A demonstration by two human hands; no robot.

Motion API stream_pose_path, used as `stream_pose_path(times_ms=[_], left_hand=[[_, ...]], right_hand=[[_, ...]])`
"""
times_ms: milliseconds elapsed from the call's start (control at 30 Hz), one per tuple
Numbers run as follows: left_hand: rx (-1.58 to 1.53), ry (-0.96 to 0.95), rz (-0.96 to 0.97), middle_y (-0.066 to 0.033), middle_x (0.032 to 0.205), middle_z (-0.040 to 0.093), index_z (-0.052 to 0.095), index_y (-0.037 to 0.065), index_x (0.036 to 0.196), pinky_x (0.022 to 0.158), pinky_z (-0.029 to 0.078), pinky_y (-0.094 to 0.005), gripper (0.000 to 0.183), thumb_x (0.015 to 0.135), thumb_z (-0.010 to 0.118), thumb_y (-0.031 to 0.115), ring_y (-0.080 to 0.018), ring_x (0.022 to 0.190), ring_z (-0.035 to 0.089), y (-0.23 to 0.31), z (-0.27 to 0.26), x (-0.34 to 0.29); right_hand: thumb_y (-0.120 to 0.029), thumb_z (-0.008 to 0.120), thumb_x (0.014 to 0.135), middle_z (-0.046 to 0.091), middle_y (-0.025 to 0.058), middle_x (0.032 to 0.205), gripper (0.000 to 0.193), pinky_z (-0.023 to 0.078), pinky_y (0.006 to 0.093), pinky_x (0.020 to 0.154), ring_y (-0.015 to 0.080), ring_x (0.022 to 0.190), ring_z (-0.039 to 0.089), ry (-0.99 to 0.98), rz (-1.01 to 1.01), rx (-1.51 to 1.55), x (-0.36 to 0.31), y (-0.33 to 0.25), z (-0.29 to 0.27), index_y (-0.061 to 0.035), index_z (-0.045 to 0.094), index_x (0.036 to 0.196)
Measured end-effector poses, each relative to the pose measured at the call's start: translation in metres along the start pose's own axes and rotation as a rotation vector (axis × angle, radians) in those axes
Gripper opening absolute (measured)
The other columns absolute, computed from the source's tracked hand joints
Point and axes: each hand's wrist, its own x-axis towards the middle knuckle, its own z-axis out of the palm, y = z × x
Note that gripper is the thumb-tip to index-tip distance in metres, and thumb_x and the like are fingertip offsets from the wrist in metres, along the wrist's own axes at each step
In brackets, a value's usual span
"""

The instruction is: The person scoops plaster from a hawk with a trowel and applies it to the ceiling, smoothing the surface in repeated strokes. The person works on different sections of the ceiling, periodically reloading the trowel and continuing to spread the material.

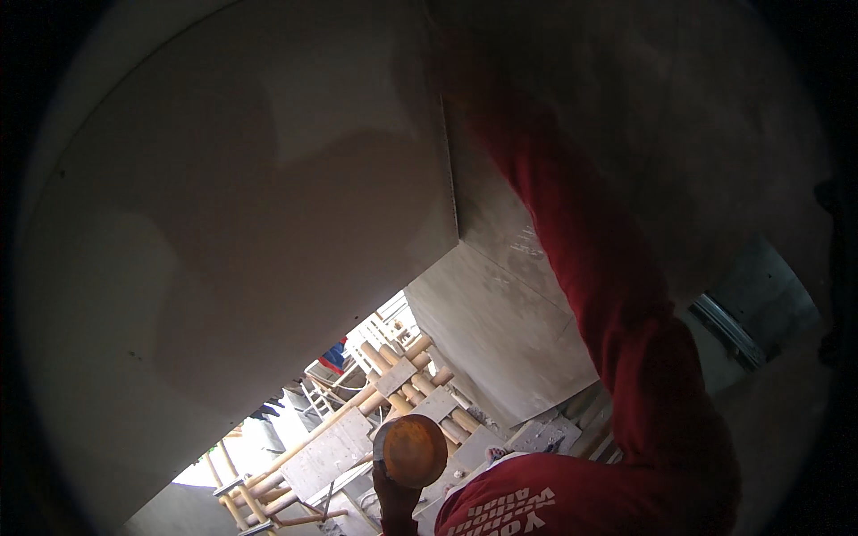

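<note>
Round container (416, 451) is gripped by the left hand (395, 491), fingers closed on its side, seen against grey boards (326, 460). Right hand (453, 67) is in shadow; opening cannot be determined. Loosened left grip could drop the container.

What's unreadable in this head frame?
All in the head view:
- Right hand and anything in it: lost in deep shadow at the top, beyond the red sleeve.
- Left hand: dark; finger placement unclear, partly hidden by the round container.
- Container: too dim to tell whether the rusty face is its base or inside.
- Red-and-blue item: too small to identify, beside the large panel's edge.
</note>
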Motion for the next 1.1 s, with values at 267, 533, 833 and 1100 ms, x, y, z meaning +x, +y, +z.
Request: stream_pose_path(times_ms=[267,533,833,1100], left_hand=[[0.283,-0.132,0.016,-0.0157,0.154,0.042,0.037,0.013,0.154,0.113,0.041,-0.0542,0.075,0.094,0.047,0.058,-0.0350,0.140,0.045,-0.011,-0.034,0.012],[-0.035,-0.009,0.015,-0.0157,0.138,0.056,0.046,0.005,0.144,0.101,0.054,-0.0436,0.064,0.086,0.072,0.009,-0.0280,0.124,0.059,-0.010,-0.036,0.020],[-0.067,-0.037,-0.029,-0.0145,0.134,0.059,0.048,0.003,0.141,0.099,0.055,-0.0401,0.069,0.080,0.082,0.008,-0.0253,0.122,0.061,-0.011,-0.006,0.017],[-0.156,0.019,-0.079,-0.0144,0.137,0.057,0.047,0.006,0.141,0.100,0.052,-0.0430,0.072,0.079,0.080,0.022,-0.0272,0.124,0.058,-0.018,-0.014,0.009]], right_hand=[[-0.024,0.062,0.096,0.068,0.0179,0.099,0.051,0.054,0.0468,0.081,0.0336,0.089,0.066,-0.488,0.419,0.105,-0.025,-0.041,-0.015,-0.0071,0.046,0.141],[-0.018,0.066,0.092,0.064,0.0244,0.103,0.050,0.054,0.0532,0.073,0.0449,0.086,0.064,-0.520,0.775,0.538,-0.200,-0.092,-0.006,-0.0079,0.050,0.138],[-0.015,0.065,0.093,0.061,0.0215,0.107,0.078,0.056,0.0505,0.075,0.0408,0.091,0.064,-0.735,0.755,0.278,-0.265,-0.160,-0.071,-0.0204,0.027,0.161],[-0.015,0.065,0.092,0.062,0.0219,0.108,0.074,0.055,0.0492,0.072,0.0382,0.091,0.065,-0.542,0.641,0.298,-0.222,-0.139,-0.065,-0.0199,0.031,0.158]])
